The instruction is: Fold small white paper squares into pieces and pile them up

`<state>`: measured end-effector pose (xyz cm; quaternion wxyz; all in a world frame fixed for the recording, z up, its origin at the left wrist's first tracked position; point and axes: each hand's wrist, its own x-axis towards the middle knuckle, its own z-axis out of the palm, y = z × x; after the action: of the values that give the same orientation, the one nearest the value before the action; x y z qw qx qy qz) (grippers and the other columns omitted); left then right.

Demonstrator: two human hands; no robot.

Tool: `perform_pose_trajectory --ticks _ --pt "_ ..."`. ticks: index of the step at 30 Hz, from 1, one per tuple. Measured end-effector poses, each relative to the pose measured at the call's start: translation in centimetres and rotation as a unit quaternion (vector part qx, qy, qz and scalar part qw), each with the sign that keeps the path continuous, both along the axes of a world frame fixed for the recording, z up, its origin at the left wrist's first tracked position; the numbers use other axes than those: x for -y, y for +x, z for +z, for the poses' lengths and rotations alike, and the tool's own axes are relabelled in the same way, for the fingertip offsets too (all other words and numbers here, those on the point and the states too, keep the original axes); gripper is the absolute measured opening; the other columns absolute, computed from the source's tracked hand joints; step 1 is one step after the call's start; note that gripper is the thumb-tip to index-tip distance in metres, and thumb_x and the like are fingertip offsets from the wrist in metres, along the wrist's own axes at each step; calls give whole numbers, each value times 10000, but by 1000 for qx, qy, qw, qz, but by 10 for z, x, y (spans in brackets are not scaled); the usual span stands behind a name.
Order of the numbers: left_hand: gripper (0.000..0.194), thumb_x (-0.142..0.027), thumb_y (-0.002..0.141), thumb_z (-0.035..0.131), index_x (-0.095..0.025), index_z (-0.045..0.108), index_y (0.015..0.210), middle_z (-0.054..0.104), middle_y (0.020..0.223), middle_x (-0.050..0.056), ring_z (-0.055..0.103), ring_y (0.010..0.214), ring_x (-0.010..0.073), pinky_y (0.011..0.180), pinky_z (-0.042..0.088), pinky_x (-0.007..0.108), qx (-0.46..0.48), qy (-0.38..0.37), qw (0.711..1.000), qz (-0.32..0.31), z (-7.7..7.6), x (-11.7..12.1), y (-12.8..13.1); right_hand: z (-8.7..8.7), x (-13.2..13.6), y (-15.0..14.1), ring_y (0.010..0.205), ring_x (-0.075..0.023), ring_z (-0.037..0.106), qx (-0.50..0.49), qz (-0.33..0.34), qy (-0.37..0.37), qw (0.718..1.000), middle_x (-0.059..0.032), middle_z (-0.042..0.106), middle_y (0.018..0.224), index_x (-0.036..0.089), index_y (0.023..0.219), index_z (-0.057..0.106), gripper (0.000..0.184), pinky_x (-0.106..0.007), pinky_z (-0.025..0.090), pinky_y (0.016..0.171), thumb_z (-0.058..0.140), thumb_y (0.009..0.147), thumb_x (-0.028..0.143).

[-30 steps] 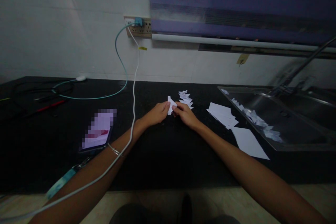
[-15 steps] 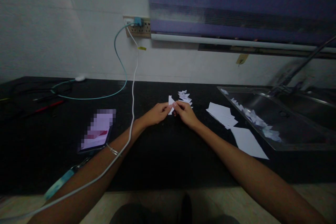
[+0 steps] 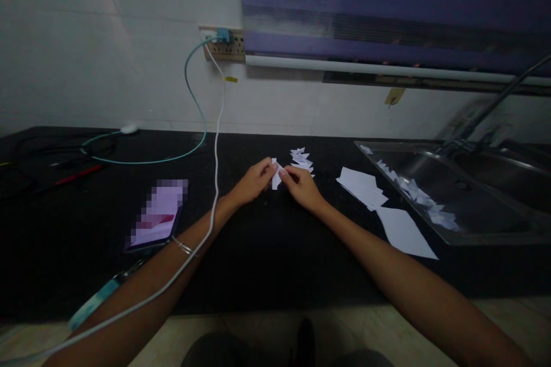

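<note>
Between my two hands is a small folded piece of white paper (image 3: 274,182), held just above the dark counter. My left hand (image 3: 255,179) pinches its left side between thumb and fingers. From the other side my right hand (image 3: 303,186) grips it, the thumb pressed on its right part. Right behind my right hand lies a row of small pointed folded papers (image 3: 301,157), partly covered by the fingers. To the right, a fanned stack of white paper pieces (image 3: 362,186) rests on the counter, with a larger white sheet (image 3: 404,232) nearer me.
More folded papers (image 3: 415,192) line the rim of the steel sink (image 3: 473,198) on the right. A phone (image 3: 159,212) with a teal strap (image 3: 94,304) lies left. A white cable (image 3: 216,155) crosses over my left forearm. A red pen-like item (image 3: 80,174) is far left.
Both hands stay on the folded paper. My left hand has shifted slightly left and up, and more of the paper's strip shows between the hands. The view has moved a little.
</note>
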<state>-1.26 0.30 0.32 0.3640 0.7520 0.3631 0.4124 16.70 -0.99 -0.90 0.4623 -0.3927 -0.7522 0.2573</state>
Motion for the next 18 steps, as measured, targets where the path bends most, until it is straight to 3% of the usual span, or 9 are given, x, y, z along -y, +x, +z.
perform_pose_trajectory --ticks 3,9,12,18 --pt "334 -501 939 596 -193 561 817 543 676 -32 485 595 103 544 389 212 57 19 996 64 -2 -6 0 2 5 -2 639 -159 471 46 -31 42 998 9 508 653 212 676 522 420 -307 323 632 511 1004 474" --pt "329 -492 888 648 -167 675 853 622 713 -2 549 637 116 593 443 234 78 3 996 49 -4 -10 1 4 7 -2 648 -160 467 83 -100 108 986 1 501 664 214 659 493 377 -317 314 651 526 1000 371" --pt "335 -481 807 715 -163 690 909 666 793 18 594 742 141 681 488 258 110 19 992 57 -3 -11 2 3 7 -2 633 -155 460 79 -90 96 988 4 497 656 213 652 485 380 -313 310 636 536 993 374" --pt "391 -540 760 728 -172 659 871 668 785 30 593 722 148 648 475 259 100 1 994 43 -3 -12 1 1 8 -3 615 -148 451 84 -47 72 993 7 512 640 210 652 507 395 -303 310 618 529 992 411"
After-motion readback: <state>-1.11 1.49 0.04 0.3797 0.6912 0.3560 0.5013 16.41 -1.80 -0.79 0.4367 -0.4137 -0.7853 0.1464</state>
